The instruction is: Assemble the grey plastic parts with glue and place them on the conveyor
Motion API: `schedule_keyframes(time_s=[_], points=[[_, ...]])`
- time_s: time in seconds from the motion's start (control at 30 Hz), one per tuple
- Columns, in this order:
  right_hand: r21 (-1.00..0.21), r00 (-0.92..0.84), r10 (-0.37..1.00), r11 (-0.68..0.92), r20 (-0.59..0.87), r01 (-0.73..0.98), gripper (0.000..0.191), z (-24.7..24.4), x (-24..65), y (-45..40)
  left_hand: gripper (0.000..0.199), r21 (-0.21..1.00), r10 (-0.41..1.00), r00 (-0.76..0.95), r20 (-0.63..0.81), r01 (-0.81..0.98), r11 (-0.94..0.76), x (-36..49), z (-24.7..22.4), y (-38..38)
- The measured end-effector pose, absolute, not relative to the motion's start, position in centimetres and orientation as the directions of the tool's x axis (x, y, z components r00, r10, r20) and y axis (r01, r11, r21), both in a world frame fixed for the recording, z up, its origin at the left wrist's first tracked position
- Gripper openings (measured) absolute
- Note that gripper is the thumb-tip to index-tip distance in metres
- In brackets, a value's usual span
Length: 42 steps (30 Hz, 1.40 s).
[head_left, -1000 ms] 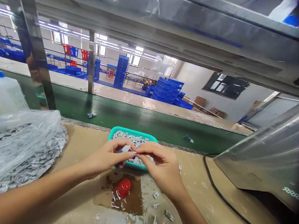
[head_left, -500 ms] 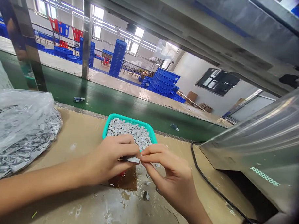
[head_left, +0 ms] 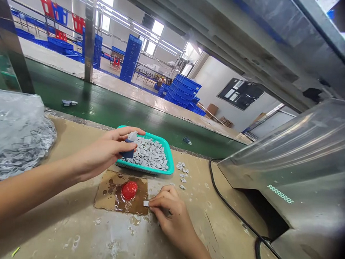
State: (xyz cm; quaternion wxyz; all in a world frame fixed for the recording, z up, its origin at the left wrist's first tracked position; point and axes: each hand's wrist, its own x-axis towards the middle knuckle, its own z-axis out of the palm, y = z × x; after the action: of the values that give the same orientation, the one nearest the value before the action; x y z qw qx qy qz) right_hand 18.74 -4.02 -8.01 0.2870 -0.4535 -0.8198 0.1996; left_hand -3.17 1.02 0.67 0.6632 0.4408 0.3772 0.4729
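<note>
My left hand (head_left: 111, 150) holds a dark blue and light grey plastic part (head_left: 128, 152) between thumb and fingers, over the left side of a turquoise basket (head_left: 169, 159) full of small grey pieces (head_left: 149, 154). Pinched in the fingertips of my right hand (head_left: 168, 206) is a small pale grey piece (head_left: 146, 203), at the right edge of a wet brown square of board (head_left: 106, 201). A glossy red object (head_left: 129, 190) sits on that board. Several loose grey pieces (head_left: 182, 171) lie to the right of the basket.
A clear bag of grey parts (head_left: 22, 135) lies at the left. Behind the worktable a green conveyor (head_left: 119, 112) carries two small parts. A black cable (head_left: 229, 203) runs beside a metal housing (head_left: 273, 159) on the right. A metal beam hangs overhead.
My hands have separated: the left moved up and left with the blue and grey part, the right moved down with a small piece. The red object is now uncovered, and the view has shifted.
</note>
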Motion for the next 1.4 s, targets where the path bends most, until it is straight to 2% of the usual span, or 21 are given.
schedule_keyframes(time_s=[0.13, 0.27, 0.37, 0.5, 0.67, 0.77, 0.93, 1.07, 1.17, 1.27, 1.33, 1.4], points=[[-0.544, -0.427, 0.847, 0.531, 0.317, 0.649, 0.019, -8.0, 18.5, -3.9, 0.025, 0.928, 0.966, 0.257, -0.037, -0.35, 0.129, -3.6, 0.7, 1.3], [-0.512, -0.436, 0.835, 0.55, 0.335, 0.66, 0.018, -7.9, 18.5, -3.8, 0.022, 0.913, 0.958, 0.267, -0.103, -0.357, 0.198, -3.2, 0.4, 1.5], [-0.5, -0.443, 0.829, 0.559, 0.342, 0.661, 0.018, -7.8, 18.4, -3.9, 0.029, 0.88, 0.956, 0.249, -0.158, -0.404, 0.251, -2.9, 0.1, 1.6], [-0.504, -0.443, 0.825, 0.565, 0.349, 0.654, 0.019, -7.7, 18.4, -4.0, 0.049, 0.856, 0.937, 0.282, -0.206, -0.412, 0.312, -2.8, 0.0, 1.6], [-0.517, -0.414, 0.843, 0.538, 0.344, 0.666, 0.02, -7.7, 18.3, -4.0, 0.049, 0.857, 0.885, 0.407, -0.228, -0.347, 0.38, -3.2, -0.2, 1.3], [-0.51, -0.409, 0.851, 0.524, 0.328, 0.682, 0.021, -7.7, 18.3, -4.0, 0.05, 0.846, 0.875, 0.425, -0.232, -0.355, 0.397, -3.2, -0.5, 1.4], [-0.523, -0.394, 0.857, 0.515, 0.332, 0.679, 0.02, -7.6, 18.3, -3.9, 0.029, 0.884, 0.888, 0.396, -0.235, -0.292, 0.364, -3.0, -1.1, 1.7], [-0.521, -0.396, 0.853, 0.522, 0.341, 0.675, 0.021, -7.7, 18.3, -3.9, 0.017, 0.928, 0.896, 0.41, -0.171, -0.238, 0.286, -2.8, -0.9, 1.5], [-0.484, -0.417, 0.838, 0.545, 0.352, 0.685, 0.021, -7.6, 18.4, -3.9, 0.015, 0.936, 0.887, 0.446, -0.121, -0.246, 0.251, -2.6, -0.8, 1.3], [-0.445, -0.448, 0.816, 0.576, 0.367, 0.686, 0.019, -6.7, 18.7, -3.8, 0.019, 0.94, 0.887, 0.443, -0.131, -0.229, 0.253, -2.5, -0.8, 1.2], [-0.476, -0.431, 0.822, 0.568, 0.373, 0.671, 0.017, -5.5, 19.1, -3.5, 0.021, 0.953, 0.895, 0.421, -0.147, -0.182, 0.242, -2.5, -0.9, 1.2], [-0.56, -0.399, 0.832, 0.555, 0.385, 0.615, 0.014, -4.1, 19.3, -3.1, 0.021, 0.972, 0.9, 0.409, -0.15, -0.105, 0.209, -2.4, -1.0, 1.2]])
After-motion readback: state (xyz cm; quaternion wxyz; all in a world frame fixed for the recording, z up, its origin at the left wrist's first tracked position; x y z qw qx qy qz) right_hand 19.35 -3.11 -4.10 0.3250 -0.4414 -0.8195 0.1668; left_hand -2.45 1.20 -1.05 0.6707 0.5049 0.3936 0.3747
